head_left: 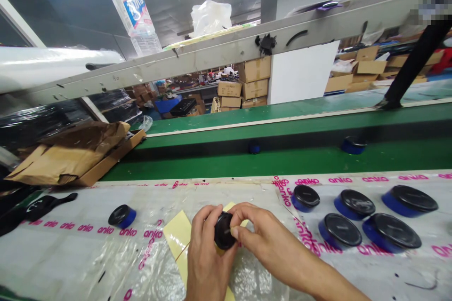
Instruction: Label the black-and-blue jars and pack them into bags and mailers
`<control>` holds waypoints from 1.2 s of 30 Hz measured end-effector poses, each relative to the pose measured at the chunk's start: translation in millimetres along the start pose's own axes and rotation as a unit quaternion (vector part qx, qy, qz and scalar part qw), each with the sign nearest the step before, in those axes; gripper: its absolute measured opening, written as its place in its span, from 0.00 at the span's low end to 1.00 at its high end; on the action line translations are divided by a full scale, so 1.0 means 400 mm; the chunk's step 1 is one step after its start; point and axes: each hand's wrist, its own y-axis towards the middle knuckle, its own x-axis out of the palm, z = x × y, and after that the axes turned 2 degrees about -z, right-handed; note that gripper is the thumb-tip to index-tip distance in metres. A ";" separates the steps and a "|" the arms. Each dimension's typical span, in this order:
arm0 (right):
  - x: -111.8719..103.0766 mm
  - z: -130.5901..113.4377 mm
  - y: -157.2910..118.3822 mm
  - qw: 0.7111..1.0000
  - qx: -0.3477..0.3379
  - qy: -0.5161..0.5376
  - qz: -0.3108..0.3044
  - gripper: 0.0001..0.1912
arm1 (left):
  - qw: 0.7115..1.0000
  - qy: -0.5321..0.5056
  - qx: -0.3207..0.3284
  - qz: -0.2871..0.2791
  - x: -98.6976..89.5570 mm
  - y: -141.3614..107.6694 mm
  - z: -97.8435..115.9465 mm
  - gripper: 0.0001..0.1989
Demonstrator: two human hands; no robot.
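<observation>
Black-topped container (223, 230), top up, tilted

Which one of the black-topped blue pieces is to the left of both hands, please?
The piece standing alone nearest the brown cardboard; no other is left of the left hand.

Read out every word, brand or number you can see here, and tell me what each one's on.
"anko": printed over and over in pink on the plastic sheeting covering the worktop.
Bottle label: large white lettering on blue, not clear enough to read.
Metal rail: a faint mark, maybe "80" or "Bo".
Cardboard box: print too small and blurred to read.
</observation>
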 end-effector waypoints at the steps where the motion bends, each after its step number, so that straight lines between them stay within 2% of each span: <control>1: 0.000 0.000 0.000 1.000 -0.001 0.002 0.000 0.06 | 1.000 -0.001 0.003 0.002 0.000 0.000 -0.001 0.23; 11: -0.003 -0.013 0.001 0.998 0.008 0.053 -0.018 0.06 | 1.000 0.006 0.001 0.024 0.002 0.004 0.001 0.20; 36: 0.012 -0.002 0.005 1.000 0.010 0.000 0.014 0.07 | 1.000 0.025 -0.002 0.015 0.005 -0.002 0.003 0.21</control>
